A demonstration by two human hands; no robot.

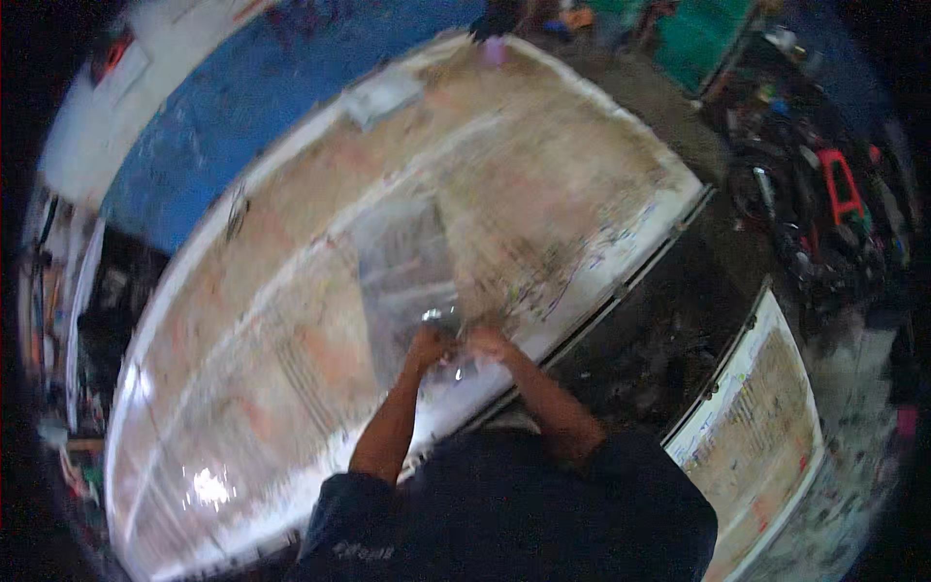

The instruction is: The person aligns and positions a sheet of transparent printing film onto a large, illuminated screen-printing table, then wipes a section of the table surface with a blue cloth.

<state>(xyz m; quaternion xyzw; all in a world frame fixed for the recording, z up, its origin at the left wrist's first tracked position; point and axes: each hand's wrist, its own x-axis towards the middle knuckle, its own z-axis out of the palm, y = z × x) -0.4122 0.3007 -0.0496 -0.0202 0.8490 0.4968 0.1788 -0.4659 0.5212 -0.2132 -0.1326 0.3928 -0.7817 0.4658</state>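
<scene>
A clear plastic sheet or bag (405,257) lies flat on a large, stained table (543,145) with white edges. At its near end, close to the table's front edge, my left hand (429,347) is closed on the plastic. Just beside it, my right hand (488,343) is also closed at the plastic's corner. The two hands are a short gap apart, and shiny creases show around them. Motion blur hides the individual fingers.
A pale folded plastic piece (383,97) rests near the table's far left edge. A small purple item (495,50) sits at the far corner. Beyond the right edge are a motorcycle (766,184) and a red stool (842,184). A second stained tabletop (761,436) stands lower right.
</scene>
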